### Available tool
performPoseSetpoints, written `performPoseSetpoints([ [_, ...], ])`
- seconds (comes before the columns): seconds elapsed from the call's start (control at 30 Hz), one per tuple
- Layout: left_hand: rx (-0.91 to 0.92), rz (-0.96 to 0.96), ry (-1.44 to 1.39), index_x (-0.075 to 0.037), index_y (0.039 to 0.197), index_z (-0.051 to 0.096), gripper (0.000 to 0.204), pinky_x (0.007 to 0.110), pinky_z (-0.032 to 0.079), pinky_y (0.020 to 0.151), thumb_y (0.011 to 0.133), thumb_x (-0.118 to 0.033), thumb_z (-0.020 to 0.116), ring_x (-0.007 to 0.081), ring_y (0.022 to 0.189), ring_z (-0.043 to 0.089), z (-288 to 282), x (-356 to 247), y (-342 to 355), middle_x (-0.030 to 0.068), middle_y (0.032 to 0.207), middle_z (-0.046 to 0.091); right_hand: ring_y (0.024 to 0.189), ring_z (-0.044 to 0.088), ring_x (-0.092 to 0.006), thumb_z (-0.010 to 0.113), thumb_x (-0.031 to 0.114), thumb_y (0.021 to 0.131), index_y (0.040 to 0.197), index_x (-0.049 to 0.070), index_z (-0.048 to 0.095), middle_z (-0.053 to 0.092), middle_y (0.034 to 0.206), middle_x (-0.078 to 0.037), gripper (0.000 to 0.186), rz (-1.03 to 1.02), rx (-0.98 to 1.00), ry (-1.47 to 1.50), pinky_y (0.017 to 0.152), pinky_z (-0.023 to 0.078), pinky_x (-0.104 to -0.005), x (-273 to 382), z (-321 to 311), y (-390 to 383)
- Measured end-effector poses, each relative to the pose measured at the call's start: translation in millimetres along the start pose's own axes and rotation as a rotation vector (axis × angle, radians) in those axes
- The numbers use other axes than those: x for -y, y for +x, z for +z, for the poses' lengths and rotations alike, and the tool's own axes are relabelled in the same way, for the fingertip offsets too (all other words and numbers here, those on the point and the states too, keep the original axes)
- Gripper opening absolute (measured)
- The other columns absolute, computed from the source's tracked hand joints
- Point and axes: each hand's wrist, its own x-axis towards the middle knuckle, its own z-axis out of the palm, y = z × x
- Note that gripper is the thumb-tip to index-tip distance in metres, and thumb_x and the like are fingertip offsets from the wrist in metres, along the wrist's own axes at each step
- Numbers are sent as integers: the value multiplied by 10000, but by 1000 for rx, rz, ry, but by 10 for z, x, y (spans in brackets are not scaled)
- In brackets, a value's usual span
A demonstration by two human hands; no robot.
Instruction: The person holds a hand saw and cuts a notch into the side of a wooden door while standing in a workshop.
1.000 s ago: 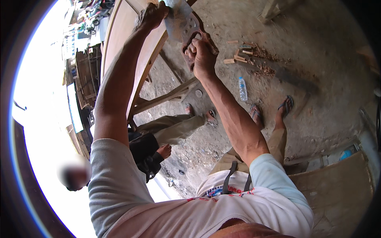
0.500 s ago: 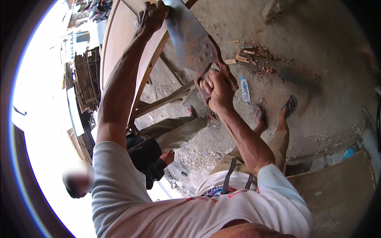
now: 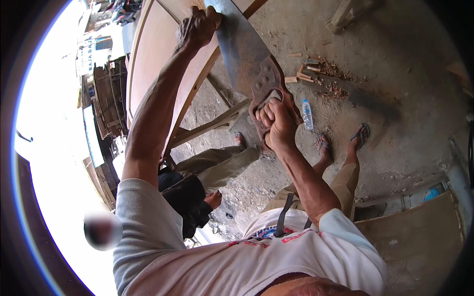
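Observation:
My right hand (image 3: 280, 124) is closed round the worn reddish-brown handle of a handsaw (image 3: 247, 61). The saw's wide, rust-stained blade slants up and to the left, with its toothed edge at the wood. Beside the blade's far part, my left hand (image 3: 198, 28) is closed at the edge of a large wooden panel (image 3: 160, 59), its thumb side close against the blade. Some of the left fingertips are hidden. Pale sawdust shows on the wood just past that hand, and the blade's tip runs out of view at the top.
Wooden legs and a brace (image 3: 212, 123) support the panel. Wood offcuts and shavings (image 3: 323, 74) lie on the dirt floor near a plastic bottle (image 3: 307, 116). Another person in dark clothes (image 3: 185, 197) is at the left. A wooden trestle foot (image 3: 343, 17) stands far right.
The handsaw has been drawn back toward me, its handle now lower and farther right. My left hand keeps its place at the panel's edge. The view has shifted slightly.

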Motion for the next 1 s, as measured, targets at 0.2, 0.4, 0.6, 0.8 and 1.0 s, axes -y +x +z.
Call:
performPoseSetpoints([
  [0.2,-1,135,12,-230,1117,611,212,511,558,699,940,-308,523,430,914,674,188,211,40,243,1338,530,527,366,-67,569,0,894,764,89,511,396,614,41,168,-84,109,2,529,374,-281,-40,379,610],
  [0.4,6,-183,-147,-157,1131,567,344,553,490,760,943,-407,425,465,901,629,226,103,24,291,1124,566,506,348,-59,492,118,968,1061,120,521,357,628,55,97,121,-42,-87,592,388,-281,357,-304,-940],
  [0.6,-47,-23,-52,-73,1162,596,606,542,479,840,941,-587,363,458,955,647,260,9,-43,266,1219,588,519,320,-82,540,98,912,684,164,396,365,627,43,277,-90,139,-28,607,402,-300,-88,429,959],
  [0.8,17,-413,-608,-13,1334,421,691,513,482,875,942,-581,439,471,1021,633,58,-278,90,310,1146,622,640,502,-106,551,76,856,862,108,479,467,721,30,78,-144,219,-219,704,502,-297,186,324,1226],
  [1.0,-292,-501,-1244,-16,1409,368,600,458,438,977,991,-433,479,432,1128,552,49,-814,-2354,284,1196,555,1112,615,-267,643,265,952,1485,-15,324,500,1356,-201,682,64,352,-1286,986,491,-387,408,-231,267],
])
